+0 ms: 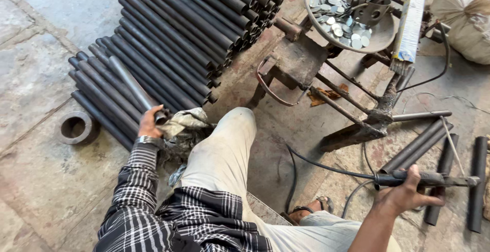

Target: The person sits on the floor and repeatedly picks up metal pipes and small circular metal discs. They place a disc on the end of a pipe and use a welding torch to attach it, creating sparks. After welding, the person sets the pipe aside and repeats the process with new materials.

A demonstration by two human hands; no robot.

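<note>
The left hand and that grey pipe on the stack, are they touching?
Touching. The head view shows the left hand wrapped around the near end of the grey pipe, which lies tilted over the stack of dark pipes.

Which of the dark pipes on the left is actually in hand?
The lighter grey pipe lying slantwise on top of the lower stack; the left hand grips its near end. The other pipes there lie untouched in rows. The right hand holds a welding holder.
</note>
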